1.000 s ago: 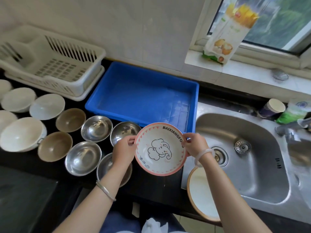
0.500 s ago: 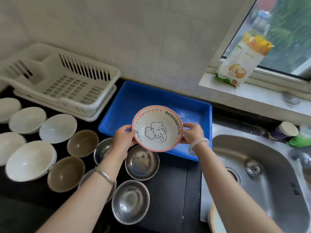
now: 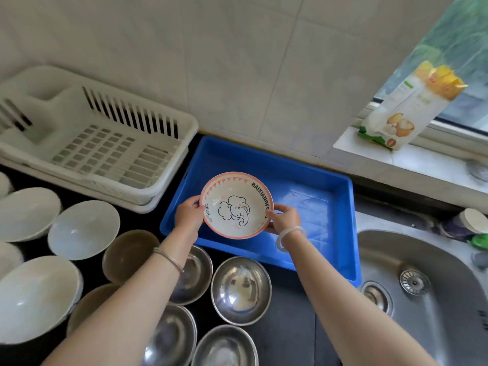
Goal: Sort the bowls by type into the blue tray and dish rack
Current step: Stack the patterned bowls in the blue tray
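Observation:
Both hands hold a pink-rimmed elephant bowl (image 3: 236, 204) by its rim over the left half of the blue tray (image 3: 327, 180). My left hand (image 3: 188, 215) grips its left edge and my right hand (image 3: 284, 217) its right edge. The bowl tilts slightly toward me; whether it touches the tray floor I cannot tell. A white dish rack (image 3: 100, 143) stands to the tray's left. On the black counter lie several white bowls (image 3: 83, 229), brown bowls (image 3: 126, 252) and steel bowls (image 3: 240, 289).
A steel sink (image 3: 427, 291) lies right of the tray. A food packet (image 3: 404, 112) leans on the window sill, and a cup (image 3: 472, 220) stands by the sink. The tiled wall rises behind the tray and the rack.
Both hands have carried the elephant bowl forward from above the counter edge by the sink to over the blue tray. My view has shifted left and forward.

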The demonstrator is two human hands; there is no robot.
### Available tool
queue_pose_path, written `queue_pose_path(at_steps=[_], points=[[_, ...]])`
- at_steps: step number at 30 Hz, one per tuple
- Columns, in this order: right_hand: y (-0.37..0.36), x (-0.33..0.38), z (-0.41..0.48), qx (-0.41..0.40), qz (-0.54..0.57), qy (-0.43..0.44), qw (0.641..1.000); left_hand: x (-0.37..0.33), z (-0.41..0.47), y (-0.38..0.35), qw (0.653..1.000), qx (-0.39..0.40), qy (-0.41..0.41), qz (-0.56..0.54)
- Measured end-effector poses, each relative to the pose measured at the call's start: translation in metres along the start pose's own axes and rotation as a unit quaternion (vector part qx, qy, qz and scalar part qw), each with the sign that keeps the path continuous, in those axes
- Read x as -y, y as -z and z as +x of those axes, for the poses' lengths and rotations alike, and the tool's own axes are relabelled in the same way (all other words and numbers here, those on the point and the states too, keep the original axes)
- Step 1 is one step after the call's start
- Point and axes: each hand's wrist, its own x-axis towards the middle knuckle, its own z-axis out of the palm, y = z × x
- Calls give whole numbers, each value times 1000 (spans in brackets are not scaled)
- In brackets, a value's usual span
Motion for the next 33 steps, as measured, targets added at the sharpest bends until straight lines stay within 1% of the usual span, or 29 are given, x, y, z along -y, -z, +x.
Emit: queue_pose_path(at_steps=[6, 9, 11, 13, 15, 18, 24, 29, 33], points=[[-7, -10, 4, 11, 38, 3, 999, 3, 11, 0, 1000, -5, 6, 4], [-9, -15, 3, 30, 87, -3, 996, 4, 16, 1, 1000, -3, 15, -16], [-8, -17, 2, 54, 118, -15, 991, 4, 18, 3, 997, 12, 51, -48], [-7, -18, 2, 77, 129, -30, 988, 2, 18, 4, 990, 41, 115, -71], [-9, -19, 3, 79, 132, -38, 987, 1, 16, 4, 982, 68, 154, -81], [-15, -17, 5, 60, 149, -35, 986, 1, 20, 2, 982, 62, 146, -103], [-34, -5, 15, 35, 185, -33, 982, 3, 28, 1, 974, 33, 118, -189], [-46, 6, 24, 24, 212, -39, 976, 2, 34, -3, 969, 9, 108, -221], [-52, 12, 32, 16, 219, -41, 975, 0, 39, -11, 967, -4, 84, -242]])
